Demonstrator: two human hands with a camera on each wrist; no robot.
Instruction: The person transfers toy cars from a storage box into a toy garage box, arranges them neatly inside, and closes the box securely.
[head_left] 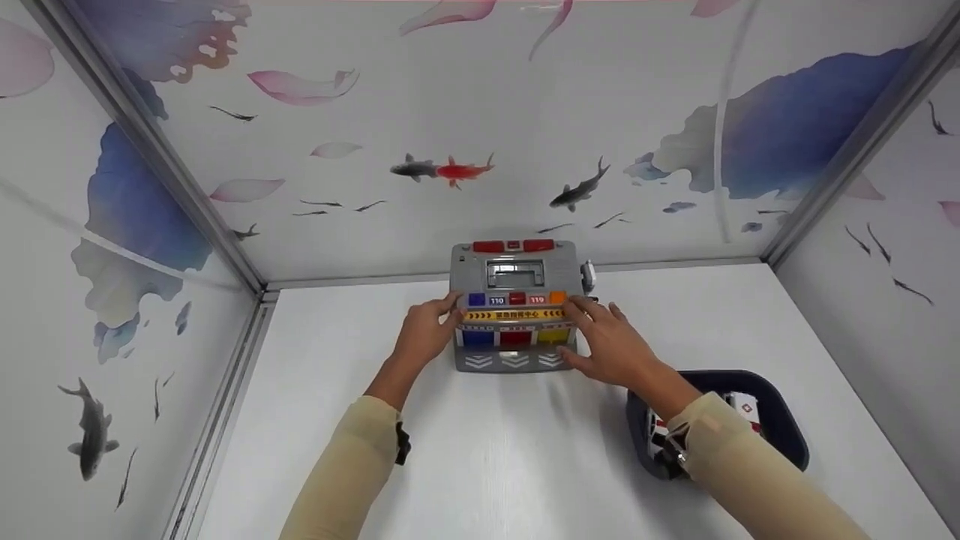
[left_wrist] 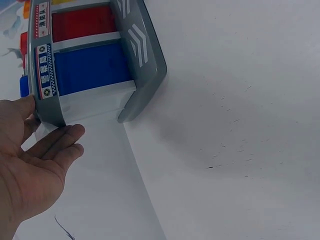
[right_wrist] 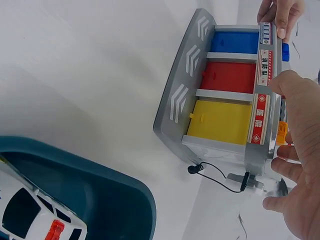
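Grey plastic makes up the toy emergency-station garage, which stands near the back of the white bench, before the patterned wall. Its blue door, red door, yellow door and chevron ramp face the person, presumably so that the front lies within easy reach. The person's left hand pinches the left end of the label panel above the doors, thumb and fingers narrow on it. The right hand is at the opposite end, its fingers spread fairly wide; whether its thumb presses the panel or merely passes in front cannot be told. Having a hand at each end probably helps keep the garage square and steady. Partly under the right forearm sits a dark blue-green tub containing a white toy car with a red roof light, likely set aside there to leave room before the ramp.
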